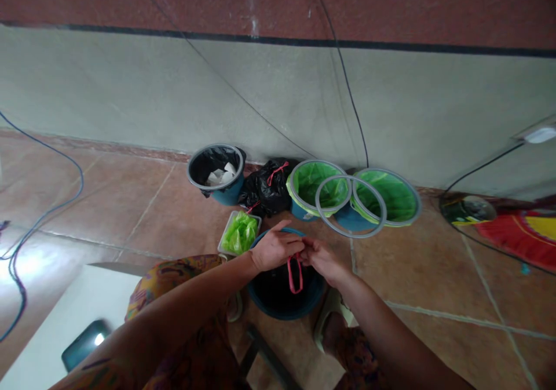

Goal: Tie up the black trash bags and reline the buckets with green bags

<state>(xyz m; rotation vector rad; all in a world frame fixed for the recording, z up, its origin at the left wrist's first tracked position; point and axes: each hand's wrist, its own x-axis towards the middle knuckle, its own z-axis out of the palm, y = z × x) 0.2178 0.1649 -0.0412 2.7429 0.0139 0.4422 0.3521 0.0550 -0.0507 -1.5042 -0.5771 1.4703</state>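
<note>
My left hand (278,249) and my right hand (320,259) meet over a blue bin (284,314) standing between my feet. Their fingertips are pinched together on a red tie string (296,285), which hangs down in a loop above the bin's dark inside. One finger of my left hand sticks out away from the others. What lies in the bin is too dark to make out. Just left of the bin is a white tray (222,244) with folded green plastic bags (240,233) in it.
Along the wall stand a black-lined bin (234,194) with white paper, black tied bags (273,190), and two green-lined bins (299,204) (388,196). A loose grey ring (383,216) rests across them. A phone (84,343) lies on a white surface at left; cables trail nearby.
</note>
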